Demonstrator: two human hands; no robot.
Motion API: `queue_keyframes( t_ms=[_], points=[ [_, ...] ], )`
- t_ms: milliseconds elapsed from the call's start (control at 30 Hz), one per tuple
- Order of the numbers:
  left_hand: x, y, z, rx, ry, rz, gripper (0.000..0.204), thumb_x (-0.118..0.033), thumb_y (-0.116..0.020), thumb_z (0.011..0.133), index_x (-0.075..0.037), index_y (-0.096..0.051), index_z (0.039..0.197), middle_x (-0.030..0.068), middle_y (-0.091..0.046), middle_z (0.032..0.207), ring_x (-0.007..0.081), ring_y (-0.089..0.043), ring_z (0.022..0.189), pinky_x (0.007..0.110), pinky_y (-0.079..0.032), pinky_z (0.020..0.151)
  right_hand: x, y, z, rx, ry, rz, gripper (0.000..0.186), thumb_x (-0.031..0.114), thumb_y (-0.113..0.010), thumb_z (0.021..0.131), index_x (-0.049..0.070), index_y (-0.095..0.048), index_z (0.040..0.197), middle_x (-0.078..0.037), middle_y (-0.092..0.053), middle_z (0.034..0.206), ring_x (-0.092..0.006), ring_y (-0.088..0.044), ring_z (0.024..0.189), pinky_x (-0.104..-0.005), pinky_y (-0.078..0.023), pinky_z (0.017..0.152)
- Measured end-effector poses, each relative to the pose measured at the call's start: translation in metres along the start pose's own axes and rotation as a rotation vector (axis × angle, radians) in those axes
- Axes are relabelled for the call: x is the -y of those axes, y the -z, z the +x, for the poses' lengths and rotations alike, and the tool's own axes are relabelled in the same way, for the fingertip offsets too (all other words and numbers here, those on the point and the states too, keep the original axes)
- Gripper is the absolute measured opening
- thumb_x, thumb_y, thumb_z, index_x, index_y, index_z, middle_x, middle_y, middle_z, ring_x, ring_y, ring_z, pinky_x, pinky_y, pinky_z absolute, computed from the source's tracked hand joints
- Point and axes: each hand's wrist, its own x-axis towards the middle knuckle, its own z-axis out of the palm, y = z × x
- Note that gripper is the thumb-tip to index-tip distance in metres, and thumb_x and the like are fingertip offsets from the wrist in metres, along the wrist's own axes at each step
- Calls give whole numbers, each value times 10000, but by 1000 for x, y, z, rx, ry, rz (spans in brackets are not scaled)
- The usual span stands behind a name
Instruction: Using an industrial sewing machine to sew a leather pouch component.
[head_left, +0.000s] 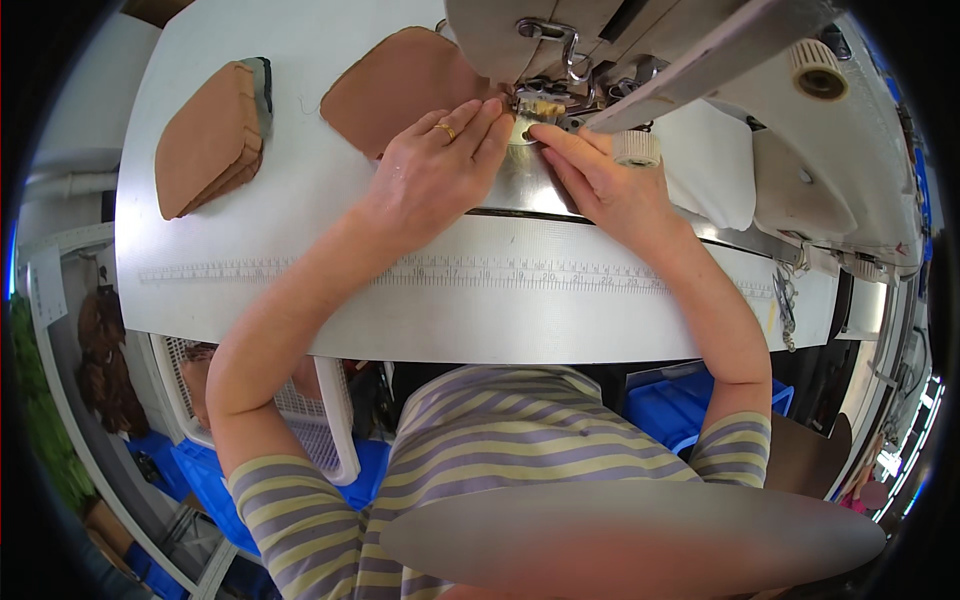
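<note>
Upper left of the frame, on the pale desk (290, 220), we've got a stack of brown pieces (205, 140). Upper centre: single brown piece (405, 85), right end by the presser foot. Our left hand (435, 170) is on its lower right, fingers straight and together, gripping nothing. Just right, at the steel plate (532, 185): our right hand (618, 190), thumb and index tips close together; can't tell if they're pinching anything. Sewing machine (790, 130) fills upper right.

Open tabletop (205, 305) offers passage at near left; the sewing machine (715, 65) (overhanging, bulky) blocks far right
</note>
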Motion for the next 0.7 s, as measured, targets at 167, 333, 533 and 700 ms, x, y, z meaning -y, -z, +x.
queue_keyframes(
  t_ms=[167, 333, 533, 700],
  points=[
    [-7, -1, 5, -19, 77, 65, 417, -31, -664, 748, 11, -609, 1160, 112, -698, 1050, 201, -680, 829, 321, -563, 793, 0, 0, 0, -33, 6, -5, 149, 110, -689, 823, 135, -673, 969, -44, -628, 744, -231, -608, 620, -341, -486, 527],
    [9, 27, -2, 183, 126, -140, 410, -53, -637, 748, -19, -629, 1156, 104, -650, 1202, 243, -612, 1120, 394, -475, 977, -1, 2, -1, -21, 9, -29, 177, 123, -693, 839, 140, -682, 1015, -28, -603, 729, -204, -592, 607, -325, -475, 532],
    [27, 42, -30, 268, 44, -293, 411, -55, -637, 762, -97, -657, 1170, 27, -617, 1292, 215, -526, 1255, 467, -365, 1084, -2, 2, -2, -15, 12, -22, 206, 136, -677, 868, 149, -696, 1072, -9, -558, 695, -174, -566, 576, -305, -449, 514],
    [2, 37, -36, 198, -2, -208, 396, -85, -632, 766, -79, -657, 1161, 33, -624, 1285, 217, -580, 1196, 447, -426, 1032, -2, -1, -3, -43, 71, -9, 206, 136, -663, 875, 151, -691, 1080, -14, -533, 718, -177, -551, 570, -312, -440, 500]
  ],
)
